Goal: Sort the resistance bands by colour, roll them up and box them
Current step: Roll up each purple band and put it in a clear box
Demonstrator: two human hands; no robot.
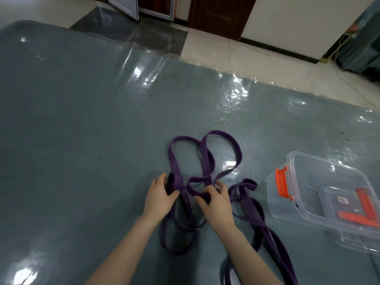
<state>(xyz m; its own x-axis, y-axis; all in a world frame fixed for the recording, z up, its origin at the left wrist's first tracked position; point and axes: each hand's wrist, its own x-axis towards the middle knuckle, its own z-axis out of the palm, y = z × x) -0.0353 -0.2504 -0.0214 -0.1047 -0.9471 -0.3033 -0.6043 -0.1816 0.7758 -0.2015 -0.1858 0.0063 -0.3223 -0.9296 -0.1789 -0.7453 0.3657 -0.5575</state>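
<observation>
The purple bands (267, 233) run off the bottom edge; the clear box (320, 194) is cut by the right edge, and its small label is maybe too blurry to read

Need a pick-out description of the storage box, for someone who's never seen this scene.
Start from the grey-green table under glossy clear plastic; look to its near right edge, right of the tangled purple bands. The box is the see-through plastic tub lying there, the only thing with a bright orange latch, with more orange pieces inside.
</observation>
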